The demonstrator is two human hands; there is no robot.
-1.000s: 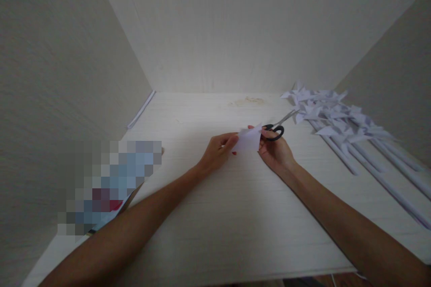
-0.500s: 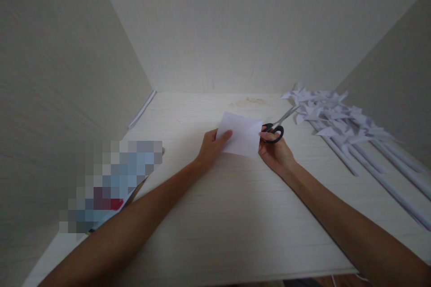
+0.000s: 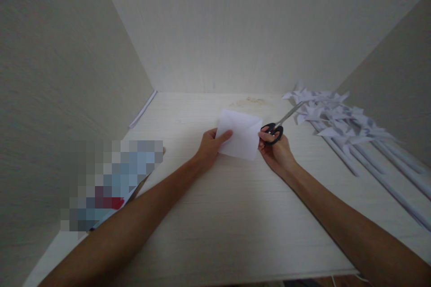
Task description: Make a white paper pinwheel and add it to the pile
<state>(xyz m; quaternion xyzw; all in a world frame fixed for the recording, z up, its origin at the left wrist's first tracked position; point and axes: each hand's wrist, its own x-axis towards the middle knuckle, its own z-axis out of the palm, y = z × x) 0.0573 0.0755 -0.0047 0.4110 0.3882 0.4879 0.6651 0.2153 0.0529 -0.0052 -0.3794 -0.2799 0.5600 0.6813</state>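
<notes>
A white square sheet of paper (image 3: 239, 139) with faint diagonal creases is held up above the table between both hands. My left hand (image 3: 209, 147) pinches its left edge, thumb on top and the other fingers underneath. My right hand (image 3: 278, 150) is closed around the black handles of a pair of scissors (image 3: 274, 133), whose metal blades point away to the upper right. The thumb and fingertips of that same hand are at the paper's right edge; whether they grip it is hard to make out.
Several white paper pinwheels (image 3: 336, 114) on rolled paper sticks (image 3: 380, 188) lie at the right. A thin paper roll (image 3: 143, 108) rests along the left wall. A pixelated bluish item (image 3: 131, 179) lies by my left forearm. Walls enclose the white table (image 3: 215, 233) at back and sides.
The paper has turned slightly, its lower right corner shifting left and down. The scissors have tilted a little, and their blades look closer together. Both hands have kept nearly the same place.
</notes>
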